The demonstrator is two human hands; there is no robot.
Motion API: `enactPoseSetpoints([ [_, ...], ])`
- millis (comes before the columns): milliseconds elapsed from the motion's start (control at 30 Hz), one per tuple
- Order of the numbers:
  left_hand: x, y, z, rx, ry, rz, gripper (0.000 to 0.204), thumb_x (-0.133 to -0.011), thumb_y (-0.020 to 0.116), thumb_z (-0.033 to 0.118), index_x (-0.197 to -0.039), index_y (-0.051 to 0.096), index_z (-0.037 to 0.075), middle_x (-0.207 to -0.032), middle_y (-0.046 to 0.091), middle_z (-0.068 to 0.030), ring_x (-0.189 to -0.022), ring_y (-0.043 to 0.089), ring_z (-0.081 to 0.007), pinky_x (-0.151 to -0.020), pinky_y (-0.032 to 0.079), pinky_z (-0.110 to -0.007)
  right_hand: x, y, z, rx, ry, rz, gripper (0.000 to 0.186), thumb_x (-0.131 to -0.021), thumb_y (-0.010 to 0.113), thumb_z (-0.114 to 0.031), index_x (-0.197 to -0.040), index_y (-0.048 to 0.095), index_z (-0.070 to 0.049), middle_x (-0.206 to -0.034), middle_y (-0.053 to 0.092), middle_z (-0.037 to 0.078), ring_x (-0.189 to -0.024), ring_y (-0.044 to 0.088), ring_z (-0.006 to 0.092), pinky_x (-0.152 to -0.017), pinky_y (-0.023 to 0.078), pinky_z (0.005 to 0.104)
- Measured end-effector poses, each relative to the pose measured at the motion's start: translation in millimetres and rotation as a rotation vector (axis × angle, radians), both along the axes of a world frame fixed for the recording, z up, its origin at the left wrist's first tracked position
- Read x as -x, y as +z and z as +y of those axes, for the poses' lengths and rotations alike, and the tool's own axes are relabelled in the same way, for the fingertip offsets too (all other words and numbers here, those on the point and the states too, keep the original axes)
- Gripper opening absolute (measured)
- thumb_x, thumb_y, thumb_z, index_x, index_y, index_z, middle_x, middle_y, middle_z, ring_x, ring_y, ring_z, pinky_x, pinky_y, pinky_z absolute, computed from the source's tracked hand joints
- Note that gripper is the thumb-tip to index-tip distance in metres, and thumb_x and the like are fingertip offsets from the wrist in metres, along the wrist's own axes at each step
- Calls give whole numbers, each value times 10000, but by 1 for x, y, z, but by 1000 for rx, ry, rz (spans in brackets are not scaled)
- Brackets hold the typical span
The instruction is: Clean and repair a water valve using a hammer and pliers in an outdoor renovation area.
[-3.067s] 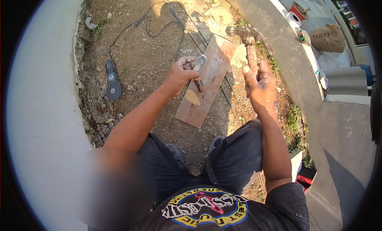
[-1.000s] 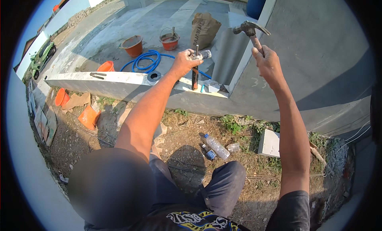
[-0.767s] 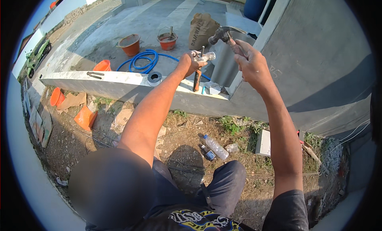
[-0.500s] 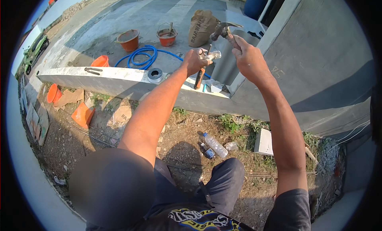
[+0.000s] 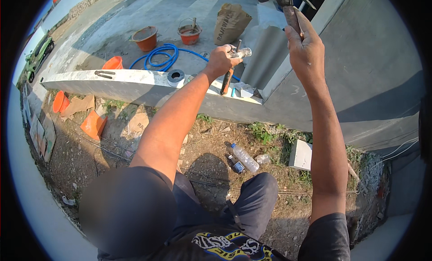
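My left hand (image 5: 221, 62) is closed round a dark rod (image 5: 239, 44) and a clear, crumpled cylindrical piece (image 5: 244, 52). Below it an orange-and-black tool handle (image 5: 227, 82) stands upright over the white ledge top (image 5: 135, 74); I cannot tell whether it joins the rod. My right hand (image 5: 306, 54) grips a claw hammer (image 5: 292, 13) by its handle, raised above and to the right of my left hand. On the ledge lie pliers (image 5: 103, 74), a roll with a dark centre (image 5: 176, 75) and small white scraps (image 5: 246, 91).
Beyond the ledge are orange buckets (image 5: 145, 40), a coiled blue hose (image 5: 159, 58), a paper sack (image 5: 231, 25) and a grey sheet (image 5: 265, 58). A grey wall (image 5: 373, 58) rises at right. Below lie plastic bottles (image 5: 243, 157), a white block (image 5: 300, 155) and debris.
My view has swung from the ground and board to the ledge. In the last half second my right hand has lifted the hammer up and rightward, away from my left hand.
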State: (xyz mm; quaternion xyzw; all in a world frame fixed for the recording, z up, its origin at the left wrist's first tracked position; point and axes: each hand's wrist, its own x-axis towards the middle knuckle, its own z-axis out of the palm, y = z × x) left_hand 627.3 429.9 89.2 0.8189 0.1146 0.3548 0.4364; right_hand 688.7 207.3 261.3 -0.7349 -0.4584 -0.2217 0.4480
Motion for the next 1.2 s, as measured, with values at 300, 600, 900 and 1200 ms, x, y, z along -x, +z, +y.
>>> enactPoseSetpoints([
  [300,-12,6,14,25,-24,107,420,-774,849,257,-1056,703,-18,-949,747,-185,-853,723,-306,-765,546,-386,-9,-11,17,229,-10,96,457,-1016,609,-213,-1461,552,-126,-1182,724,225,-1103,705,375,-938,532,462],
  [600,1,1,24,101,-3,131,464,-789,848,277,-1104,703,-32,-938,754,-166,-831,733,-261,-764,563,-379,21,65,13,-213,14,-92,462,-1050,538,-143,-1495,494,-22,-1294,651,158,-1176,613,241,-982,490,334],
  [900,8,-13,35,-117,53,-2,392,-788,836,264,-1003,705,-36,-810,721,-120,-709,675,-185,-630,508,-355,-2,9,20,223,96,53,449,-1024,584,-226,-1446,562,-74,-965,651,140,-867,613,237,-758,488,353],
  [1200,11,-5,23,41,54,16,383,-801,847,196,-1064,685,-30,-871,735,-154,-770,713,-235,-711,554,-354,51,93,-23,-170,673,166,479,-1044,507,-40,-1515,453,36,-1386,644,124,-732,558,62,-637,467,193],
])
